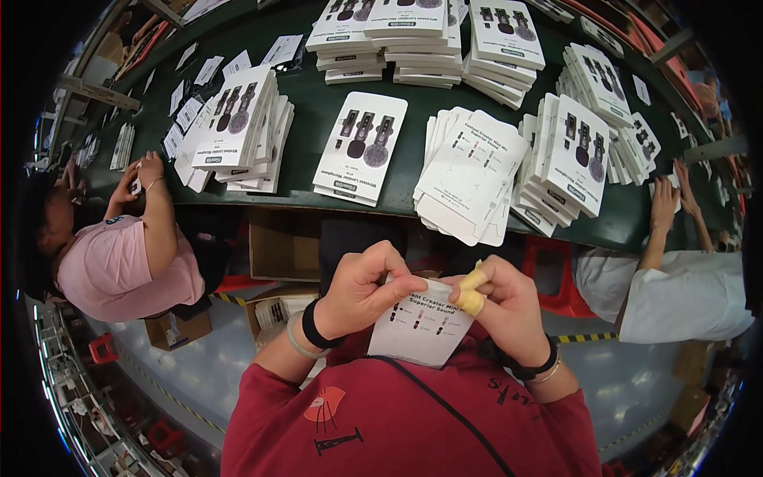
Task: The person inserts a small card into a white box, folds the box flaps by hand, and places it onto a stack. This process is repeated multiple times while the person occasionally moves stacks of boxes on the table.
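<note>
In front of my chest I hold a white printed carton (417, 330) by its top edge, its printed side up. My left hand (366, 290) pinches the left end of that edge between thumb and fingers. At the other end my right hand (501, 302) grips it, with yellow wraps (471, 300) on the thumb and a finger. My fingers hide most of the top edge, and I cannot tell whether a flap there is folded. On the table beyond lies a stack of flat white cartons (473, 179) with similar print.
The dark green table (306, 167) bears finished-looking white boxes (364, 147) and taller stacks (417, 48) behind. More piles (238, 127) stand left and right. A person in pink (131, 254) works at left, another in light grey (675, 294) at right. Below are a cardboard box (282, 246) and red stool (548, 274).
</note>
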Motion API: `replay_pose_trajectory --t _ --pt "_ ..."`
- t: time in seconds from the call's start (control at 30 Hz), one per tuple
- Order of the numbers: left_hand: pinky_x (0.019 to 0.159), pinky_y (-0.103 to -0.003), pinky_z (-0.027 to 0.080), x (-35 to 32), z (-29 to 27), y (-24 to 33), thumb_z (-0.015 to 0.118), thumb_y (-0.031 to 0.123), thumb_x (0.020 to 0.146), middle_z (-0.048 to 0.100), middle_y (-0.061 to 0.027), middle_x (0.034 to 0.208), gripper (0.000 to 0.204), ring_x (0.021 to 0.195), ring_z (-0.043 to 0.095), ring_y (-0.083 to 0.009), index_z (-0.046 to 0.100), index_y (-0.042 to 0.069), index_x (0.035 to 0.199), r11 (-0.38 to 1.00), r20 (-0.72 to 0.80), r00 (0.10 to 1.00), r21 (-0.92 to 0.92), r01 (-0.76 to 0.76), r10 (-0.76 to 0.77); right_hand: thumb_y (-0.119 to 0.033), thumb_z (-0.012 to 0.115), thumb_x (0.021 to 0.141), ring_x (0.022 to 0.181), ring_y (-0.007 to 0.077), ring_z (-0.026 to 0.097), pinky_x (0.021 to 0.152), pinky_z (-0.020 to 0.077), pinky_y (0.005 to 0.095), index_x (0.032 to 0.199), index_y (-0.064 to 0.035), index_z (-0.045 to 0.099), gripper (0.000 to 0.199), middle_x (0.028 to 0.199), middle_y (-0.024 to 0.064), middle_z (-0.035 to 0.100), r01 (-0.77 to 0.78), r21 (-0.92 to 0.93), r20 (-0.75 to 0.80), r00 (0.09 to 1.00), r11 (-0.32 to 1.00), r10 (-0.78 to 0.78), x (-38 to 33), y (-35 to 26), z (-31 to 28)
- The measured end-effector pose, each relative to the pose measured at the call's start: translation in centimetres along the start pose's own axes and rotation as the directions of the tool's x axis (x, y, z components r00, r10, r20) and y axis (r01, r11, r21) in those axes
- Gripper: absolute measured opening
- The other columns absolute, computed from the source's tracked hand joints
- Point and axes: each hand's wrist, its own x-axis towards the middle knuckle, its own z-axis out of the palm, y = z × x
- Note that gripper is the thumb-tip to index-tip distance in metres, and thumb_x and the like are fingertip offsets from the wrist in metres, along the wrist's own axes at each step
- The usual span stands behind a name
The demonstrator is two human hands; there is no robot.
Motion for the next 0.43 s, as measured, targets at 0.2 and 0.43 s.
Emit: replay_pose_trajectory --t 0.2,0.43 --pt "0.058 -0.024 0.047 1.0 -0.5 1.5 0.074 0.01 0.089 0.066 -0.0045 0.076 0.014 0.063 0.06 -0.0085 0.062 0.001 0.091 0.994 -0.03 0.999 0.11 -0.007 0.011 -0.005 0.066 0.094 0.109 0.0235 0.068 0.089 0.0548 0.0312 0.108 0.0049 0.067 0.017 0.115 0.0211 0.07 0.281 -0.275 0.203 0.952 0.919 -0.23 -0.2 -0.3 -1.0" --pt "0.065 -0.025 0.051 1.5 -5.0 5.9 0.074 0.014 0.089 0.072 -0.0087 0.096 0.027 0.074 0.068 -0.0166 0.068 -0.001 0.111 0.96 0.086 0.996 0.281 0.011 -0.036 -0.013 0.065 0.096 0.113 0.0305 0.067 0.089 0.0544 0.0336 0.116 -0.0011 0.07 0.024 0.115 0.0169 0.071 0.241 -0.598 -0.095 0.926 0.765 -0.366 1.7 -0.9 -2.3"
